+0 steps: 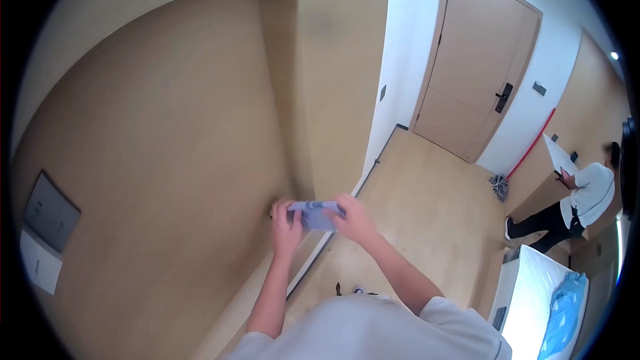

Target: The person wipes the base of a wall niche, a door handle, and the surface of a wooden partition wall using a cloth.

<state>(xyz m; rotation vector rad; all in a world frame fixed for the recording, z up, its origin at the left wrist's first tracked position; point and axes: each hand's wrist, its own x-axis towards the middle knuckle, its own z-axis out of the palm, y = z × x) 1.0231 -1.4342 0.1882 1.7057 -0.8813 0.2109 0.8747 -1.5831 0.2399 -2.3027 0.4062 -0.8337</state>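
Observation:
A bluish-lilac patterned cloth [317, 217], looking folded, is stretched level between my two hands beside the corner of the tan wall. My left hand [287, 225] grips its left end with the thumb on the near face. On the right end, my right hand [352, 219] is closed with fingers over the top edge. Both arms reach forward from pale short sleeves. A small dark spot shows just left of my left hand; I cannot tell what it is. Blur hides the cloth's fine detail.
A tan wall [167, 107] with a recess fills the left. Grey and white wall plates [52, 213] sit low there. Ahead is a door [470, 67]. A mop [499, 187] leans at right; another person [590, 190] stands by a counter. A blue bag [564, 313] lies on a white surface.

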